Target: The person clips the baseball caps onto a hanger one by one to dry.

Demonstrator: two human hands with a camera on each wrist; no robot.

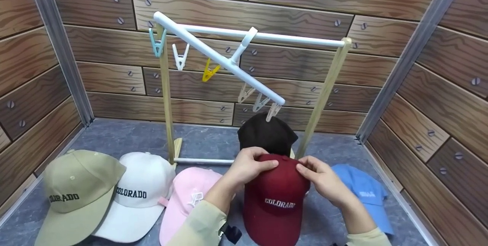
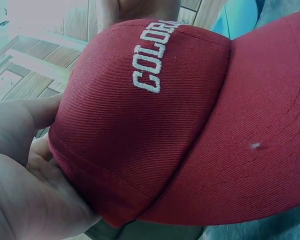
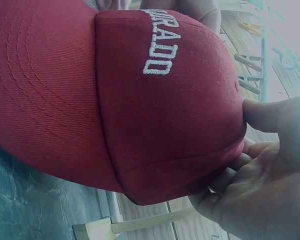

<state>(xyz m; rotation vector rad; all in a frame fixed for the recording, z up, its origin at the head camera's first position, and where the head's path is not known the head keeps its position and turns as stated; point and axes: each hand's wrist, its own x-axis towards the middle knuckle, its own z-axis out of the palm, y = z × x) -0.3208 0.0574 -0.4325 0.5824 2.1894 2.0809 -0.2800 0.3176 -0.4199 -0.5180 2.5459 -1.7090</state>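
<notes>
A dark red cap (image 1: 275,185) with white COLORADO lettering is held up in front, its brim hanging downward. My left hand (image 1: 249,166) grips its crown at the upper left, thumb on the front side. On the other side my right hand (image 1: 322,177) pinches the crown between thumb and fingers. In the left wrist view the left hand (image 2: 35,170) wraps the crown's edge; in the right wrist view the right hand (image 3: 265,160) does likewise. Just behind the red cap is a black cap (image 1: 267,133), partly hidden, beneath the lowest clips of a white hanger bar (image 1: 213,53).
The bar hangs by its hook from a wood-and-white rack (image 1: 297,39), with a teal clip (image 1: 157,44), a yellow clip (image 1: 209,71) and several pale ones. Along the floor lie khaki (image 1: 82,185), white (image 1: 143,185), pink (image 1: 196,185) and blue (image 1: 360,185) caps. Wood-patterned walls enclose the space.
</notes>
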